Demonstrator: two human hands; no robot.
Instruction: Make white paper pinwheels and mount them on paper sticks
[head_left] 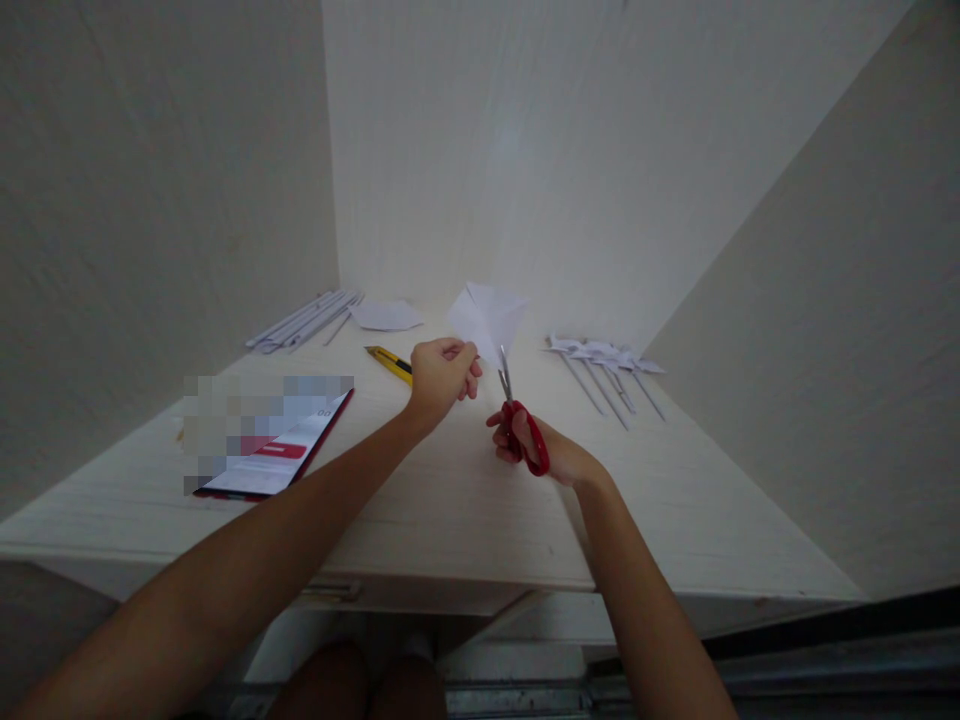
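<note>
My left hand pinches a folded white paper and holds it up above the pale wooden table. Red-handled scissors sit in my right hand, their blades pointing up and meeting the paper's lower edge. Both hands are near the table's middle, close together.
A yellow utility knife lies left of my left hand. Several rolled white paper sticks and a flat paper piece lie at the back left. Paper pinwheels on sticks lie at the right. A phone rests at the left. Walls close in on three sides.
</note>
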